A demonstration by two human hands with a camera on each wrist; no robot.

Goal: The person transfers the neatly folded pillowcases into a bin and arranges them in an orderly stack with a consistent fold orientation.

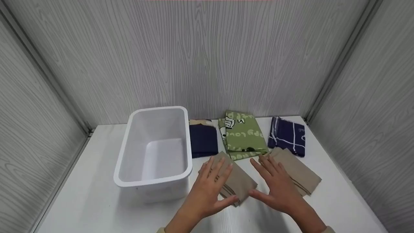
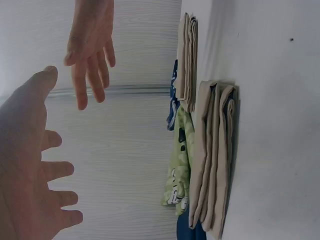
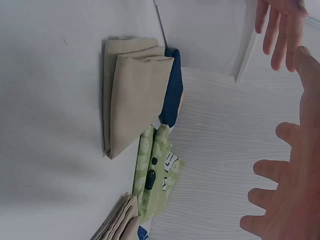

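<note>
Both hands hover over the table with fingers spread and nothing in them. In the head view my left hand (image 1: 210, 191) overlaps a folded beige cloth (image 1: 239, 181) just right of the bin. My right hand (image 1: 278, 187) overlaps the left side of a second folded beige cloth (image 1: 300, 170). The wrist views show the hands raised above these cloths, with gaps between. Behind them lies a folded green cloth (image 1: 244, 134) with white lettering and cartoon prints. A folded navy cloth with white lines (image 1: 288, 134) is at the back right. A dark navy cloth (image 1: 203, 139) is partly hidden by the bin.
A deep white plastic bin (image 1: 187, 145) stands on the left of the white table (image 1: 81, 181), with nothing inside it. Grey wood-grain panels (image 1: 194, 58) enclose the table at the back and on both sides.
</note>
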